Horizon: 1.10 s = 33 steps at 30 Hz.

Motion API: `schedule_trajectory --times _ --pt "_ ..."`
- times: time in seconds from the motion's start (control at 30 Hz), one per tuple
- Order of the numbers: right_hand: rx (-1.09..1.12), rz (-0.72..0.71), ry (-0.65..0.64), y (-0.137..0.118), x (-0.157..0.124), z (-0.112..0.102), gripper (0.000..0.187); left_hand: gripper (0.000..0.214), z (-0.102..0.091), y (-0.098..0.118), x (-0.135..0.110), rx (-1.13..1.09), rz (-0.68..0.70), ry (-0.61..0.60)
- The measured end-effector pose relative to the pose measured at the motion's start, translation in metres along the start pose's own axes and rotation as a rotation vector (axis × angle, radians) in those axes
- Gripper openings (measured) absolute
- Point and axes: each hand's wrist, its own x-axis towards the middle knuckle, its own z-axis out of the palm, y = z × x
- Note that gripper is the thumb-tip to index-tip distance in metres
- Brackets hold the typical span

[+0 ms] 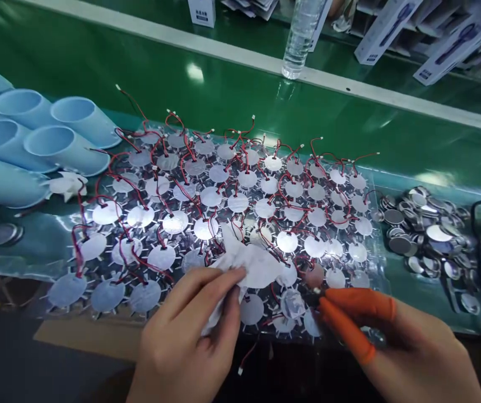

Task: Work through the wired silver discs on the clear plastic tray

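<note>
The left hand (187, 333) pinches a crumpled white wipe (259, 264) between thumb and fingers, its free part draped over the discs at the near middle of the array. The wipe (paper or cloth, I can't tell which) looks soft and very light; it should bend to any shape and is best taken in a bunched fold, since a single thin edge could tear or slip.

The right hand (416, 337) wears orange finger covers (358, 302) on thumb and index, the tips narrowed at a small dark piece (312, 297) with a pale end, just right of the wipe. Whether they grip it or only touch it, I cannot tell.

Beneath lie rows of round metal discs (175, 223) with short prongs around their rims, on clear plastic on the green bench (152, 61). They look thin and stiff, probably light, with shiny faces that could slide under bare skin. I'd hold one by opposite edges, between prongs, as those may bend. The red wires (78, 246) look limp, and their joints are likely the weak spot: better not to lift by them or by the white connectors (241, 370). Loose silver discs (438, 233) lie heaped to the right.
</note>
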Motion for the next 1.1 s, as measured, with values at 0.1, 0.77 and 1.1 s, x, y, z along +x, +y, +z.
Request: schedule_trajectory --times 0.1,0.77,1.1 --pt "0.023 0.021 0.012 -0.005 0.003 0.002 0.007 0.026 -0.002 -0.001 0.000 -0.009 0.041 -0.028" --pt "0.374 0.174 -0.105 -0.004 0.014 0.010 0.012 0.046 -0.010 0.012 -0.019 0.051 0.251 -0.214" --pt "0.555 0.149 -0.136 0.009 0.013 0.019 0.013 0.020 -0.004 0.035 -0.029 -0.018 0.249 -0.194"
